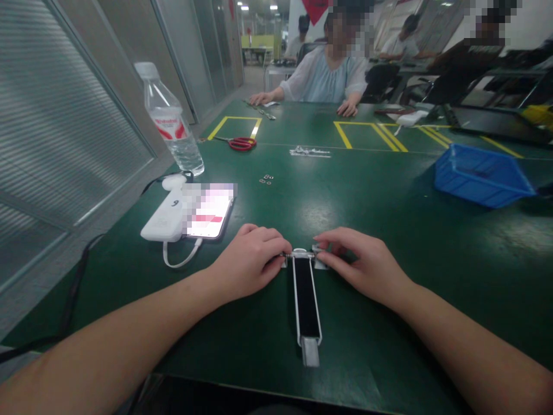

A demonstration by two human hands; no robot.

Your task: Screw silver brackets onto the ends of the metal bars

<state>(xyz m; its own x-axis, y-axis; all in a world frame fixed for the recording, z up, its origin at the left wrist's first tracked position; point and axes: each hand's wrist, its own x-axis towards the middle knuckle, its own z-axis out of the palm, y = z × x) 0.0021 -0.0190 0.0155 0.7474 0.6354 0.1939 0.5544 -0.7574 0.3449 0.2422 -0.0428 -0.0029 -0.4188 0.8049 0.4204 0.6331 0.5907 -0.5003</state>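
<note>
A long narrow piece with a black face and a white rim (pixel 306 297) lies on the green table between my hands, with a flat silvery tab (pixel 310 351) sticking out at its near end. A thin metal crosspiece (pixel 302 255) runs across its far end, with small pale metal plates at both sides. My left hand (pixel 259 259) pinches the left end of the crosspiece between thumb and fingers. At the right end, the thumb and forefinger of my right hand (pixel 363 259) close on a small metal plate (pixel 320 264). My fingertips partly hide both ends.
Several small metal nuts or washers (pixel 266 180) lie beyond my hands, with thin white strips (pixel 310 152) farther back. Left are a phone (pixel 211 216), a cabled power bank (pixel 166 214), a water bottle (pixel 173 127) and red-handled scissors (pixel 242 143). A blue basket (pixel 479 187) stands right; a person sits opposite.
</note>
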